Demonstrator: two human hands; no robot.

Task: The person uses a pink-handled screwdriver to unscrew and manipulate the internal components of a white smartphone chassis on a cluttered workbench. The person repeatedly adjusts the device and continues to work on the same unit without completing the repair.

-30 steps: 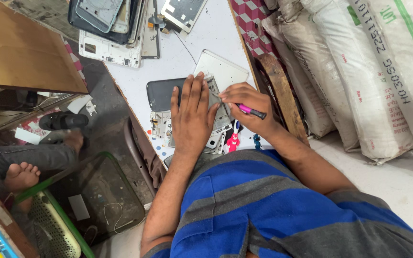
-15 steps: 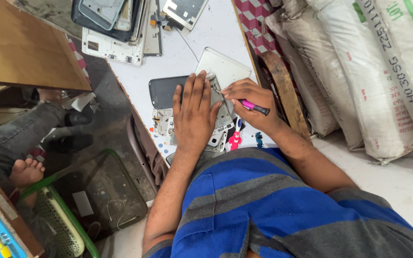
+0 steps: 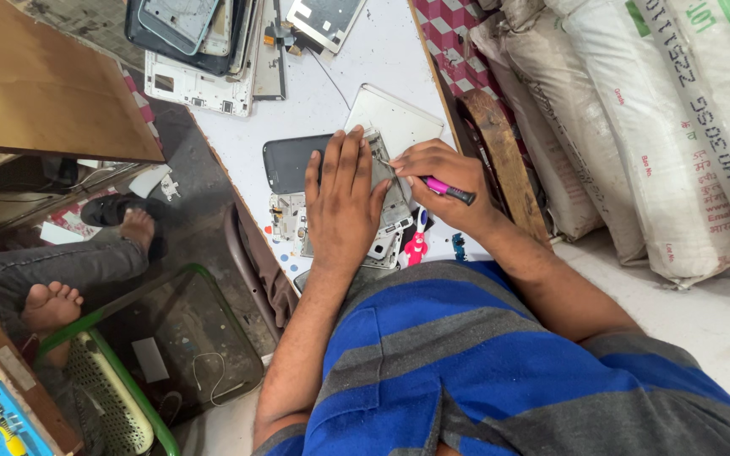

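Note:
My left hand (image 3: pixel 345 198) lies flat, fingers together, pressing down on an opened phone body (image 3: pixel 390 211) on the white table (image 3: pixel 365 76). My right hand (image 3: pixel 443 181) grips a small screwdriver with a pink handle (image 3: pixel 445 190), its tip resting on the phone near my left fingertips. A dark phone back cover (image 3: pixel 285 160) lies just left of my left hand. A silver phone panel (image 3: pixel 399 114) sits just beyond both hands.
Stacked phone frames and covers (image 3: pixel 204 42) lie at the table's far end. White sacks (image 3: pixel 661 127) lean on the right beside a wooden plank (image 3: pixel 500 152). Another person's bare feet (image 3: pixel 52 304) rest on the left, near a green-rimmed basket (image 3: pixel 111 397). A red tool (image 3: pixel 416 249) lies under my right wrist.
The other person's legs and feet on the left have shifted. My hands stay on the phone, the screwdriver tip holding at nearly the same spot.

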